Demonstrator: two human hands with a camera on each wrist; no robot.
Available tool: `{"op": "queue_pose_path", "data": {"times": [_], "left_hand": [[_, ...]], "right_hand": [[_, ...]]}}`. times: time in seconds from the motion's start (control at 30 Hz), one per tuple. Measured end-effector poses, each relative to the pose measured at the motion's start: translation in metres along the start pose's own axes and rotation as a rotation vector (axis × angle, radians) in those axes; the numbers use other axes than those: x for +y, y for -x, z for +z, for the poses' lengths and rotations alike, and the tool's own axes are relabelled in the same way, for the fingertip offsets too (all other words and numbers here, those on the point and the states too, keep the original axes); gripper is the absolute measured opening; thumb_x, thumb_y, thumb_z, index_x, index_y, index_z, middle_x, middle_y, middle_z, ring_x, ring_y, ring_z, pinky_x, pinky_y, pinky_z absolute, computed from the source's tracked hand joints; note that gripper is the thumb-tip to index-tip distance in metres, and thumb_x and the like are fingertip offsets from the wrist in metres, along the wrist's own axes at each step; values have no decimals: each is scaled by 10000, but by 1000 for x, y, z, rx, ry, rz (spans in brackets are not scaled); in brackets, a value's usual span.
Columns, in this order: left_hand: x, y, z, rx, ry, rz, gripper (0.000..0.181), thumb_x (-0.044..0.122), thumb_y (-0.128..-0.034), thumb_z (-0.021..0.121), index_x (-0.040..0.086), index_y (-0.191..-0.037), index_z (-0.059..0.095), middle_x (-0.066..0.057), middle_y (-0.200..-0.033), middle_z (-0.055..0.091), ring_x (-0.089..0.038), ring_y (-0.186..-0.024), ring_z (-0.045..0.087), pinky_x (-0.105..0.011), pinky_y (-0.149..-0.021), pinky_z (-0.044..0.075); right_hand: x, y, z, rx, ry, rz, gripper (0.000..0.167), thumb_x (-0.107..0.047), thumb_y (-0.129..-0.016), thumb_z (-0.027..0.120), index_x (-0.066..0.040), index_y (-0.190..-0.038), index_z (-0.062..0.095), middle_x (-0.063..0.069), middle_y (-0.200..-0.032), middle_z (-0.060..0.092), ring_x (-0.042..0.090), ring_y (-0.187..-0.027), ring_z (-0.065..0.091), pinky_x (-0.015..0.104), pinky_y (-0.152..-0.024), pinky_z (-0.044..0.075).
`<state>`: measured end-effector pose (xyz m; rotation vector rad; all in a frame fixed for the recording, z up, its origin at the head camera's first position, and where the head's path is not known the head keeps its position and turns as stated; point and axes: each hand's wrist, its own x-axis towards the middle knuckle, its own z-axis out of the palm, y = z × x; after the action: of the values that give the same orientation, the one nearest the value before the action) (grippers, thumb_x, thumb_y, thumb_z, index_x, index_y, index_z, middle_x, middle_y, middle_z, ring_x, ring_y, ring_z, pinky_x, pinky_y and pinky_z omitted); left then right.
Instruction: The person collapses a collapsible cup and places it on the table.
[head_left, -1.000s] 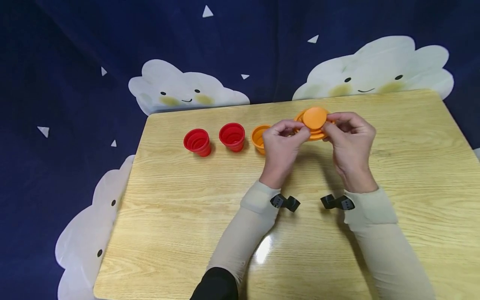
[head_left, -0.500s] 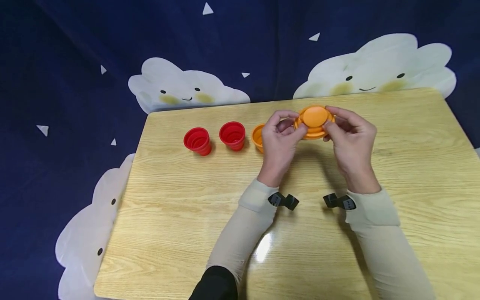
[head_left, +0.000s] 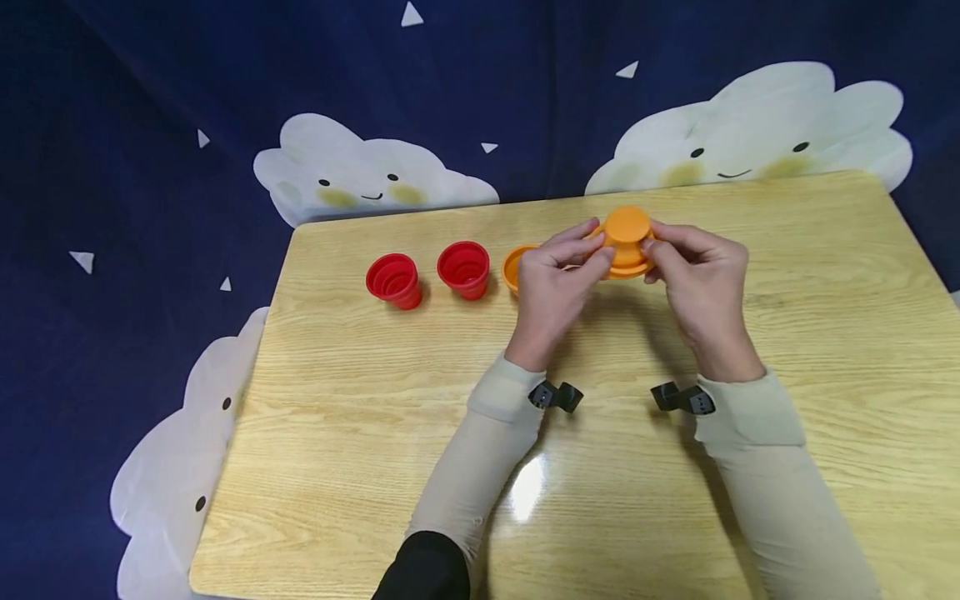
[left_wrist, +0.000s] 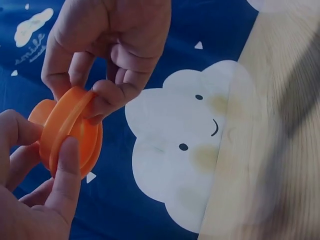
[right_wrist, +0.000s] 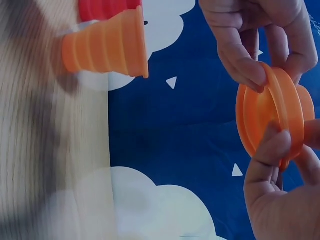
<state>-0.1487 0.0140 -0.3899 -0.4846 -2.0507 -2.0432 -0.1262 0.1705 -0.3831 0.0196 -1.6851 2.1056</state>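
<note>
Both hands pinch a partly folded orange cup (head_left: 628,242) above the table's back part, its small round base facing up toward the head camera. My left hand (head_left: 553,287) grips its left side. On its right side are the thumb and fingers of my right hand (head_left: 701,292). In the left wrist view the orange cup (left_wrist: 62,132) shows a wide ringed rim with the narrow base sticking out. The right wrist view shows the same cup (right_wrist: 275,112) between the fingertips of both hands.
Two red cups (head_left: 394,281) (head_left: 463,270) stand upright at the table's back left. Another orange cup (head_left: 512,268) stands beside them, partly behind my left hand; the right wrist view shows this cup (right_wrist: 105,44) extended. A dark blue cloth with clouds lies beyond the wooden table (head_left: 337,417).
The held cup's base now stands out farther from its rim, where it looked flatter before. My left hand has shifted slightly left and covers more of the standing orange cup.
</note>
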Motion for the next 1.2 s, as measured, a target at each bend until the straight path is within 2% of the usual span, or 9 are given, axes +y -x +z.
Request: {"op": "queue_pose_path", "data": {"times": [0.1,0.2,0.37,0.5,0.67,0.8,0.93,1.07,1.2], "left_hand": [[1,0,-1,-10,-91,36,135,28,-881,733,-23,-995,785,-88,-1205,705,-58,-1087,642,-250,-769,585],[2,0,-2,-20,-127,42,120,29,-882,706,-14,-944,800,-88,-1207,701,-51,-1103,626,-240,-778,580],[3,1,-5,-60,-38,-38,128,24,-880,724,-28,-976,790,-54,-1242,681,-49,-1148,598,-283,-813,582],[3,3,-7,-90,55,-94,209,30,-851,793,-59,-1037,759,-53,-1280,658,-57,-1122,613,-296,-820,584],[4,2,-4,-96,28,-88,275,49,-830,824,-63,-1068,746,-88,-1292,656,-59,-1082,633,-280,-796,587],[5,2,0,-49,-11,-74,258,6,-800,827,-57,-1040,758,-65,-1236,688,-52,-1020,658,-268,-757,591],[4,1,4,7,-34,-66,222,-38,-778,812,-54,-996,772,-76,-1183,713,-69,-980,679,-253,-750,587],[3,-1,7,38,-21,-107,193,-52,-780,796,-50,-972,781,-55,-1154,722,-59,-1001,669,-237,-783,577],[2,-4,9,82,-21,-129,189,-58,-771,790,-39,-960,787,-27,-1113,737,-46,-997,668,-238,-794,574]], "right_hand": [[-2,1,0,-18,114,-3,152,74,-884,662,78,-996,765,101,-914,749,185,-586,597,185,-510,519],[-4,2,-1,-40,244,-26,158,34,-901,660,36,-1006,779,67,-928,749,215,-599,588,198,-538,526],[-5,2,0,-67,378,-72,159,-10,-921,659,-2,-1018,786,44,-898,723,203,-628,606,211,-568,538],[-3,1,-1,-72,395,-66,150,-9,-918,664,11,-1003,786,39,-880,712,176,-658,619,203,-584,543],[0,0,-2,-56,355,-69,135,22,-895,679,56,-984,775,28,-866,716,145,-641,623,189,-575,540],[1,1,-2,-42,322,-77,124,35,-885,691,66,-974,772,13,-854,720,120,-633,632,178,-568,540],[1,3,0,-27,367,-106,117,25,-879,706,38,-963,786,-26,-857,709,106,-683,658,163,-600,545],[2,5,1,-19,387,-118,116,21,-876,706,33,-955,790,2,-867,711,111,-702,669,165,-616,550],[4,6,1,-44,332,-112,127,54,-891,664,70,-944,778,50,-852,711,132,-640,646,186,-582,545]]}}
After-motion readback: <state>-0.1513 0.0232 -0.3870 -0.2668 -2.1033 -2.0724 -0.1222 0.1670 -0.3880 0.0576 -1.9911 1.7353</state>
